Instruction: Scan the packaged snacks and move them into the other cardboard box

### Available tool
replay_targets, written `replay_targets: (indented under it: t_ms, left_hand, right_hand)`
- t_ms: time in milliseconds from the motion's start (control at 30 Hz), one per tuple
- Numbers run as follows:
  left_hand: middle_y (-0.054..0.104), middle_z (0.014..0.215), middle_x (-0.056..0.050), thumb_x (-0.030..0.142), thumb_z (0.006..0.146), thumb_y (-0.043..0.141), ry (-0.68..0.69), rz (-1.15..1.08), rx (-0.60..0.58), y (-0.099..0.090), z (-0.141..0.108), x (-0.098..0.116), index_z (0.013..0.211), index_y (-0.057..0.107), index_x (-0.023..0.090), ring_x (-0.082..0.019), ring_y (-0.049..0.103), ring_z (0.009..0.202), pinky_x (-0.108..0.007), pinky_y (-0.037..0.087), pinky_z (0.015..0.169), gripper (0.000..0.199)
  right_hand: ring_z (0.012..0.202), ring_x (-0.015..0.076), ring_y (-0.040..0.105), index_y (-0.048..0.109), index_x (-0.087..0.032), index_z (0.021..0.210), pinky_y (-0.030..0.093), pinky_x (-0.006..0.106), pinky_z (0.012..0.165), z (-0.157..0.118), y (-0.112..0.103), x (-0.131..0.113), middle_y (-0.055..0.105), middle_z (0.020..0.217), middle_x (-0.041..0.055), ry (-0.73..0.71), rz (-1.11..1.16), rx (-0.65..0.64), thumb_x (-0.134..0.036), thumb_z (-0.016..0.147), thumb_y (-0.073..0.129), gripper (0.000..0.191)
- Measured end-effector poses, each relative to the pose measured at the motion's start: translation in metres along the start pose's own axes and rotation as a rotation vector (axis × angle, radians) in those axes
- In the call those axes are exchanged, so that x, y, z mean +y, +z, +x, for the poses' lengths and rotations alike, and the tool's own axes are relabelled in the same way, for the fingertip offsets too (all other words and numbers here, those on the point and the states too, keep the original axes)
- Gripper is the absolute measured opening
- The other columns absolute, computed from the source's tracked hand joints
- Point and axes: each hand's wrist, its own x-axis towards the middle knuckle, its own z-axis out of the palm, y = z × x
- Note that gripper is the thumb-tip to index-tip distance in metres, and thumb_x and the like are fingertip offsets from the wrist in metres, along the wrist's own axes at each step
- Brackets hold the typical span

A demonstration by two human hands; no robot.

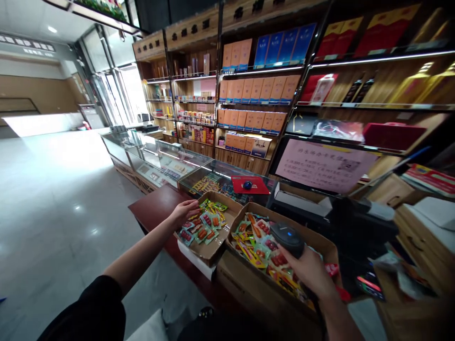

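My right hand is wrapped round the handle of a black barcode scanner that shows a small blue light. The scanner is above a deep cardboard box full of small snack packets, some with sausages showing through clear wrap. My left hand is over the left edge of a shallow cardboard tray, fingers stretched out and slightly curved. No packet shows in it; whether the fingertips touch one, I cannot tell. Sausage packets and yellow-green packets lie in that tray.
Both containers rest by a dark red counter top. Behind them are a glass display case and a red mat with a blue mouse-like object. A screen bearing a pink handwritten sheet stands right. Shelves of orange boxes line the wall.
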Motion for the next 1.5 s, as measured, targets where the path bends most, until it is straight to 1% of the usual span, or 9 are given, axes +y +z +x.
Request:
replay_targets:
  t_ms: [167,533,633,700,867,1067,1233,1333,1500]
  left_hand:
    - [0.072,0.086,-0.011,0.015,0.074,0.084,-0.022,0.131,-0.097,0.039,0.008,-0.016,0.098,0.068,0.008,-0.019,0.074,0.070,-0.028,0.062,0.069,0.030]
    - [0.074,0.078,-0.007,0.021,0.063,0.091,-0.114,0.456,-0.587,0.179,0.044,-0.089,0.093,0.070,0.012,-0.015,0.070,0.068,-0.026,0.057,0.068,0.038]
    - [0.073,0.075,-0.005,0.024,0.066,0.087,-0.016,0.671,-0.746,0.207,0.055,-0.111,0.096,0.072,0.014,-0.016,0.069,0.066,-0.027,0.055,0.068,0.034]
    - [0.073,0.080,-0.006,0.023,0.070,0.082,0.160,0.896,-0.869,0.220,0.060,-0.121,0.098,0.074,0.015,-0.019,0.070,0.075,-0.029,0.055,0.073,0.030]
    - [0.069,0.111,-0.013,0.017,0.066,0.078,0.647,1.450,-1.118,0.236,0.066,-0.128,0.108,0.076,0.021,-0.031,0.064,0.108,-0.036,0.048,0.096,0.042]
    - [0.064,0.114,-0.015,0.022,0.067,0.078,0.711,1.670,-1.241,0.242,0.063,-0.129,0.119,0.071,0.021,-0.033,0.062,0.108,-0.037,0.047,0.095,0.052]
    - [0.066,0.110,-0.012,0.015,0.067,0.072,0.735,1.620,-1.330,0.238,0.061,-0.131,0.101,0.075,0.022,-0.031,0.064,0.105,-0.036,0.047,0.093,0.034]
    - [0.070,0.101,-0.012,0.010,0.065,0.070,0.706,1.570,-1.281,0.235,0.062,-0.132,0.088,0.076,0.021,-0.031,0.066,0.100,-0.035,0.048,0.090,0.026]
    - [0.070,0.073,-0.005,0.013,0.069,0.070,0.541,1.336,-0.990,0.240,0.071,-0.117,0.074,0.074,0.019,-0.024,0.068,0.084,-0.028,0.049,0.081,0.008]
  right_hand:
    - [0.098,0.0356,0.073,0.076,-0.018,0.099,0.056,0.038,0.074,-0.006,-0.012,-0.001,0.078,0.091,0.0144,0.026,0.034,0.043,-0.055,0.080,0.059,0.045]
    - [0.108,0.0320,0.070,0.068,-0.017,0.113,0.054,0.040,0.089,-0.035,-0.016,-0.001,0.076,0.108,0.0150,0.203,0.042,0.246,-0.046,0.080,0.065,0.044]
    - [0.112,0.0328,0.068,0.067,-0.018,0.114,0.054,0.040,0.090,-0.043,-0.016,-0.006,0.076,0.109,0.0148,0.264,0.033,0.284,-0.043,0.080,0.066,0.042]
    - [0.114,0.0326,0.067,0.067,-0.018,0.114,0.054,0.039,0.090,-0.047,-0.015,-0.009,0.075,0.109,0.0148,0.302,0.059,0.306,-0.041,0.080,0.067,0.042]
    - [0.107,0.0310,0.071,0.068,-0.017,0.115,0.055,0.036,0.087,-0.054,-0.014,-0.015,0.076,0.106,0.0137,0.362,0.120,0.363,-0.040,0.080,0.066,0.041]
    - [0.106,0.0333,0.071,0.068,-0.016,0.117,0.056,0.040,0.086,-0.059,-0.008,-0.022,0.076,0.106,0.0147,0.415,0.074,0.397,-0.040,0.081,0.066,0.044]
    - [0.102,0.0337,0.072,0.071,-0.017,0.108,0.056,0.040,0.082,-0.064,-0.004,-0.026,0.077,0.102,0.0148,0.488,0.009,0.373,-0.040,0.081,0.067,0.036]
    - [0.102,0.0335,0.073,0.071,-0.017,0.108,0.056,0.039,0.081,-0.066,-0.005,-0.028,0.077,0.101,0.0147,0.490,0.014,0.362,-0.039,0.081,0.066,0.035]
    - [0.100,0.0319,0.073,0.073,-0.018,0.103,0.055,0.036,0.078,-0.066,-0.008,-0.026,0.078,0.099,0.0138,0.443,0.028,0.359,-0.041,0.080,0.068,0.032]
